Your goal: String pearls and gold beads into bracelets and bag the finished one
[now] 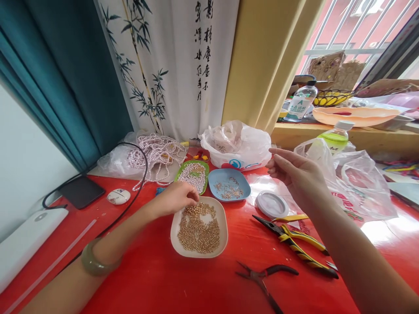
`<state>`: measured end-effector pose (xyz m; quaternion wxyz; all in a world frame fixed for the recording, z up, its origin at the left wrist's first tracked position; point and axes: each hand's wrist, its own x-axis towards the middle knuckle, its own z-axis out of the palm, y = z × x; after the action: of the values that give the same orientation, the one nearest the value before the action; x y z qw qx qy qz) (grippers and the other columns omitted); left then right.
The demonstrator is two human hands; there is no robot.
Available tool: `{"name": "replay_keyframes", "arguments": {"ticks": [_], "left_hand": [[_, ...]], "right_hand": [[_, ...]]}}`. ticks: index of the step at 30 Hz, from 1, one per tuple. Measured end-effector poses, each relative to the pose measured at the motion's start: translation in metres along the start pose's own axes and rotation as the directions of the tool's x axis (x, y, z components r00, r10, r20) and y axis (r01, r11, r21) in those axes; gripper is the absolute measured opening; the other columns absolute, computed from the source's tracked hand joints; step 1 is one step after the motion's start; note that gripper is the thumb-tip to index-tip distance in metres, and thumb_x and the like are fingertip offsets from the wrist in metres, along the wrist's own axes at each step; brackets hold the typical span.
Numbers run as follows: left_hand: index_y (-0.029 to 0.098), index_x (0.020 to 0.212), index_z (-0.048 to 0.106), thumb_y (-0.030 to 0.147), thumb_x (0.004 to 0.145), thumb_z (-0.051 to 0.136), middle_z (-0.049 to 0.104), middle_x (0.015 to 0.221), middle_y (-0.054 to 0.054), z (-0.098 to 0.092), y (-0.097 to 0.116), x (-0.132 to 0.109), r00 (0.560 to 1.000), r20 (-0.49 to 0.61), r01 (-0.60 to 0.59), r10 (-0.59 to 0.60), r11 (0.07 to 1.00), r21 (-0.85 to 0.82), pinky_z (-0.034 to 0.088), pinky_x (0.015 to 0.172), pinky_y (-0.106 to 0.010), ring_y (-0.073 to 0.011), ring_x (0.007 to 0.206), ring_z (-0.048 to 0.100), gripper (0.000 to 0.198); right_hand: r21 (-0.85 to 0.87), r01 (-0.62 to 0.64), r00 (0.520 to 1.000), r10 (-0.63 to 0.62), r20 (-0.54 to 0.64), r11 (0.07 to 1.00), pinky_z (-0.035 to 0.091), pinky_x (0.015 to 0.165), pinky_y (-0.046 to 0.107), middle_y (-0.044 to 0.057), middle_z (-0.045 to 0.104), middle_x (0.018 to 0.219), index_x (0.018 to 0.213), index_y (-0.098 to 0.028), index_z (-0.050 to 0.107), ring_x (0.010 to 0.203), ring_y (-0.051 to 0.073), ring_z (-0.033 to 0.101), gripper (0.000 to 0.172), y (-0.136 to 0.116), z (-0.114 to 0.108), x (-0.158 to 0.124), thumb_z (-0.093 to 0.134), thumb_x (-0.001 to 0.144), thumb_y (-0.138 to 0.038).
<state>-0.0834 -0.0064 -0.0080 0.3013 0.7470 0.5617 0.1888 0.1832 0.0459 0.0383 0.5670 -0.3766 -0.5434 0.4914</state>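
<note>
My left hand [179,195], a green bangle [100,258] on its wrist, reaches over the far edge of a white dish [175,244] of small gold beads [200,237]. Its fingers are bunched downward at the beads, and anything between them is hidden. Raised at the right, my right hand [296,172] pinches thumb and forefinger together; whatever they hold is too small to make out. Behind the white dish sit a green dish [207,176] of pale pearl beads [192,174] and a blue dish [244,192] with small metal pieces [231,189].
Black-handled pliers [258,274] and yellow-and-black pliers [291,240] lie near my right forearm. A round white lid [272,204], plastic bags [363,183] and pearl strands [153,152] lie farther back. A black cable [144,174] curves past a mouse [118,196] and a phone [81,192].
</note>
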Motion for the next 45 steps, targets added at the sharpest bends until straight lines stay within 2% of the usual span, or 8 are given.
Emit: {"name": "replay_keyframes", "arguments": {"ticks": [12,16,19,22,26,31,39,45], "left_hand": [[0.019,0.079,0.067,0.020,0.067,0.056,0.068,0.079,-0.001,0.004,0.001,-0.003,0.977,0.208,-0.090,0.046,0.974,0.207,0.038,0.064,-0.021,-0.0142,0.072,0.059,0.016],[0.021,0.082,0.067,0.018,0.067,0.057,0.069,0.082,-0.001,0.005,0.002,-0.003,0.941,0.335,-0.127,0.047,0.967,0.220,0.038,0.062,-0.021,-0.0134,0.072,0.060,0.019],[0.019,0.079,0.067,0.017,0.066,0.057,0.068,0.079,-0.002,0.009,0.002,-0.003,0.935,0.352,-0.132,0.046,0.965,0.225,0.038,0.058,-0.021,-0.0135,0.069,0.059,0.016],[0.018,0.075,0.067,0.015,0.066,0.056,0.068,0.075,-0.002,0.012,0.003,-0.002,0.937,0.344,-0.147,0.060,0.961,0.234,0.037,0.056,-0.020,-0.0132,0.067,0.058,0.014],[0.018,0.072,0.066,0.014,0.066,0.055,0.066,0.069,0.000,0.013,0.006,-0.003,0.944,0.326,-0.145,0.059,0.958,0.247,0.034,0.053,-0.020,-0.0125,0.063,0.056,0.013],[0.018,0.068,0.065,0.015,0.066,0.055,0.062,0.063,0.001,0.011,0.012,-0.005,0.945,0.321,-0.157,0.066,0.951,0.268,0.030,0.048,-0.020,-0.0113,0.057,0.052,0.011],[0.018,0.073,0.063,0.008,0.063,0.048,0.064,0.072,0.001,0.009,0.013,-0.007,0.926,0.365,-0.162,0.099,0.976,0.147,0.035,0.054,-0.019,-0.0121,0.067,0.054,0.021],[0.018,0.074,0.064,0.009,0.063,0.050,0.065,0.074,0.001,0.006,0.011,-0.005,0.922,0.377,-0.128,0.088,0.988,0.084,0.038,0.056,-0.019,-0.0125,0.070,0.056,0.021]], "right_hand": [[-0.017,-0.023,1.000,0.023,0.020,1.000,0.047,0.054,0.017,-0.002,0.062,0.063,0.086,-0.016,0.063,0.055,0.007,0.056,0.017,0.006,-0.001,0.002,0.062,0.071,-0.025],[-0.049,-0.068,0.991,0.073,0.109,0.996,0.045,0.055,0.018,-0.002,0.063,0.064,0.081,-0.017,0.062,0.055,0.007,0.056,0.015,0.008,0.008,-0.005,0.061,0.072,-0.029],[-0.188,-0.097,0.970,0.136,0.204,0.977,0.043,0.054,0.020,0.000,0.064,0.064,0.076,-0.016,0.062,0.057,0.009,0.057,0.015,0.011,0.021,-0.013,0.059,0.073,-0.031],[-0.303,-0.056,0.957,0.139,0.257,0.951,0.043,0.058,0.022,0.001,0.065,0.063,0.073,-0.016,0.060,0.058,0.010,0.056,0.013,0.018,0.037,-0.023,0.056,0.075,-0.029],[-0.296,-0.019,0.929,0.126,0.348,0.955,0.044,0.063,0.025,0.001,0.065,0.064,0.072,-0.017,0.058,0.062,0.012,0.058,0.011,0.032,0.061,-0.046,0.051,0.078,-0.025],[-0.375,0.047,0.823,0.177,0.540,0.926,0.043,0.061,0.024,0.001,0.066,0.069,0.074,-0.018,0.060,0.065,0.012,0.059,0.016,0.053,0.082,-0.082,0.045,0.080,-0.018],[-0.607,0.283,0.789,0.179,0.587,0.743,0.035,0.047,0.020,0.000,0.064,0.062,0.081,-0.020,0.064,0.051,0.011,0.053,0.017,0.070,0.087,-0.104,0.048,0.079,-0.018],[-0.618,0.440,0.747,0.116,0.654,0.651,0.033,0.048,0.021,0.001,0.065,0.065,0.079,-0.020,0.063,0.055,0.013,0.056,0.017,0.070,0.086,-0.109,0.047,0.080,-0.018]]}}
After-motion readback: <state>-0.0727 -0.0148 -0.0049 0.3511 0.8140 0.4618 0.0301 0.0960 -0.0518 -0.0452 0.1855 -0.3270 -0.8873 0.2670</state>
